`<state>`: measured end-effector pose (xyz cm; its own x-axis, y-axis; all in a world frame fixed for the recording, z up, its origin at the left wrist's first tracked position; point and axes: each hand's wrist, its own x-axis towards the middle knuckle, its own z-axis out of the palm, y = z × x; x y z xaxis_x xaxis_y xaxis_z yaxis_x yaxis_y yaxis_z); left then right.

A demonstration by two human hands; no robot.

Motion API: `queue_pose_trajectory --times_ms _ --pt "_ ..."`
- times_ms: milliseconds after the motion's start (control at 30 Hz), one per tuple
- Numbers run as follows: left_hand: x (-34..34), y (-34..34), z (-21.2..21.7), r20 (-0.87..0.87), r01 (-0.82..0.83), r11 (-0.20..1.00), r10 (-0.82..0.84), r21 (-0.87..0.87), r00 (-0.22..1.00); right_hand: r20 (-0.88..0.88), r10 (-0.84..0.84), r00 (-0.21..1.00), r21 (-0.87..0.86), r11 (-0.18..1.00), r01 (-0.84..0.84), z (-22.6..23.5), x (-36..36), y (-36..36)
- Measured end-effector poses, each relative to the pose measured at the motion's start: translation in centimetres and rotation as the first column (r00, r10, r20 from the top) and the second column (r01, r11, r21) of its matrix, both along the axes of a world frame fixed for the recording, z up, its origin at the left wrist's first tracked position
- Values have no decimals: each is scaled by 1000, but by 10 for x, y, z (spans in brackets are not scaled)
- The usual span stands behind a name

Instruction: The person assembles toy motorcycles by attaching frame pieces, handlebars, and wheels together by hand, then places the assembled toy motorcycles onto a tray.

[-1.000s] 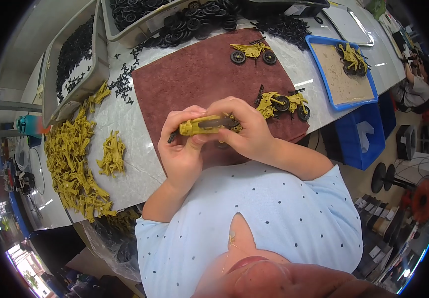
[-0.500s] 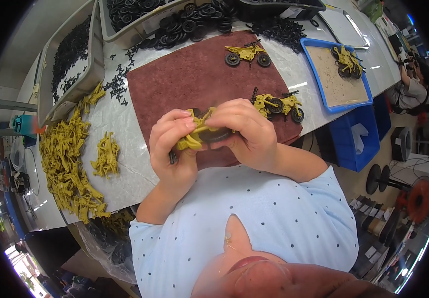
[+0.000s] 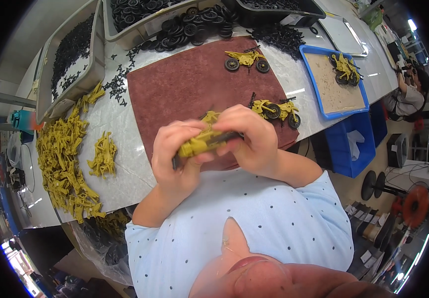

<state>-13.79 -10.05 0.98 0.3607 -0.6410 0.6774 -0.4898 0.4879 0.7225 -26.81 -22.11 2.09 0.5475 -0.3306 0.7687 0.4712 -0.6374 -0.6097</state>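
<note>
Both hands [image 3: 172, 156] [image 3: 254, 141] close together, bent fingers [image 3: 182, 126] around a yellow toy [image 3: 202, 144]

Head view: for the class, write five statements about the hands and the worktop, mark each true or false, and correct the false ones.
1. The left hand and right hand both hold one yellow-and-black toy piece. True.
2. A maroon cloth lies on the table, with a heap of yellow parts to its left. True.
3. Nothing lies on the maroon cloth. False: yellow toy motorbikes lie on its right side.
4. A blue tray, to the right of the maroon cloth, has yellow-and-black toy parts in it. True.
5. The blue tray stands between the maroon cloth and the heap of yellow parts. False: the maroon cloth lies between the other two.
</note>
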Motion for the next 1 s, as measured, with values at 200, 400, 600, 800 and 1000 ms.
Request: queue_pose_trajectory --times_ms 200,400,600,800,1000 --pt "-5 7 6 -410 127 973 -38 192 911 -229 89 969 563 825 57 0 -6 6" --pt "-1 7 2 -347 161 969 -88 189 934 -132 -3 991 213 977 31 -5 -14 5" --pt "-1 5 3 -316 181 977 -137 115 939 -43 -7 999 207 978 16 -7 -13 10" --pt "-3 5 2 -346 203 974 -158 98 925 -53 -118 992 300 945 129 -9 -11 17" --pt "-6 6 7 -381 176 974 -110 142 918 -79 -81 994 356 929 104 -9 -11 14"
